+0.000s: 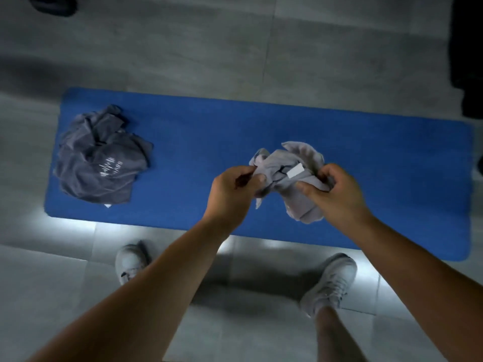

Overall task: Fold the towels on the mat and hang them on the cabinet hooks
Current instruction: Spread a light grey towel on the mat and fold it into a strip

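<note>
A crumpled light grey towel (285, 165) with a white label is held up above the blue mat (209, 142). My left hand (232, 192) pinches its left edge and my right hand (337, 192) grips its right side, so both hands are shut on it. A second towel, dark grey (102, 158) with white print, lies bunched on the left end of the mat, well away from both hands. No cabinet or hooks are in view.
The mat lies across a grey tiled floor (235, 48). My two feet in pale shoes (332, 278) stand just in front of the mat's near edge. Dark objects sit at the far right (467, 48) and top left (55, 5).
</note>
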The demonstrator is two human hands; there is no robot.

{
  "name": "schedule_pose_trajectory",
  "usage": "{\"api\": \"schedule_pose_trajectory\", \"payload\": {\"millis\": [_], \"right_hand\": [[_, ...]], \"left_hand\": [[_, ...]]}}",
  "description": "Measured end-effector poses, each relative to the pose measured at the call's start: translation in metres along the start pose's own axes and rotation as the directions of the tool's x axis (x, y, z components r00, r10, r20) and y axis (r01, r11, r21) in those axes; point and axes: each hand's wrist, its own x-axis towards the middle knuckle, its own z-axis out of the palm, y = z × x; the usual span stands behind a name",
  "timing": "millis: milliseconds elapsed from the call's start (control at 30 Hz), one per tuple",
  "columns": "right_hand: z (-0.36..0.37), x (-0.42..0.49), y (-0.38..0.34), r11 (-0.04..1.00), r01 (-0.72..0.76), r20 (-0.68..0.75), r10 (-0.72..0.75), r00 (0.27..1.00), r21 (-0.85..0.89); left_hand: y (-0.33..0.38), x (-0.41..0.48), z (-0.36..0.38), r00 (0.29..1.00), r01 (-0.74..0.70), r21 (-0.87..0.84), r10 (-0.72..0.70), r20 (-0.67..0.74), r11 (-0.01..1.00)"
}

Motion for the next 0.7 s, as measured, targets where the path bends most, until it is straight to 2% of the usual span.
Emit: {"api": "schedule_pose_trajectory", "payload": {"millis": [133, 267, 300, 400, 467, 533, 567, 633, 700], "right_hand": [[-0.058, 0.032, 0.099, 0.999, -0.038, 0.045, 0.038, 0.998, -0.007], [-0.079, 0.072, 0.202, 0.994, -0.1, 0.048, 0.101, 0.994, -0.036], [-0.081, 0.081, 0.229, 0.989, -0.125, 0.066, 0.131, 0.989, -0.083], [-0.082, 0.107, 0.305, 0.937, -0.193, 0.095, 0.229, 0.969, -0.29], [-0.079, 0.121, 0.335, 0.878, -0.205, 0.04, 0.246, 0.968, -0.432], [-0.074, 0.136, 0.343, 0.847, -0.158, -0.034, 0.164, 0.986, -0.507], [-0.069, 0.143, 0.342, 0.864, -0.108, -0.038, 0.103, 0.994, -0.491], [-0.053, 0.162, 0.336, 0.922, 0.002, 0.013, 0.003, 1.0, -0.388], [-0.028, 0.184, 0.33, 0.944, 0.078, 0.084, -0.054, 0.995, -0.322]], "left_hand": [[-0.029, 0.015, 0.117, 0.997, 0.068, 0.019, -0.067, -0.042, 0.998], [-0.082, 0.05, 0.218, 0.988, 0.123, 0.084, -0.115, -0.101, 0.989], [-0.098, 0.058, 0.24, 0.989, 0.138, 0.144, -0.129, -0.073, 0.98], [-0.143, 0.076, 0.292, 0.965, 0.158, 0.315, -0.214, 0.153, 0.936], [-0.167, 0.086, 0.306, 0.944, 0.16, 0.356, -0.248, 0.218, 0.921], [-0.18, 0.101, 0.305, 0.941, 0.226, 0.346, -0.295, 0.163, 0.911], [-0.186, 0.11, 0.303, 0.942, 0.263, 0.331, -0.315, 0.114, 0.906], [-0.198, 0.132, 0.295, 0.939, 0.323, 0.308, -0.343, 0.01, 0.895], [-0.207, 0.155, 0.287, 0.937, 0.342, 0.3, -0.348, -0.034, 0.891]]}}
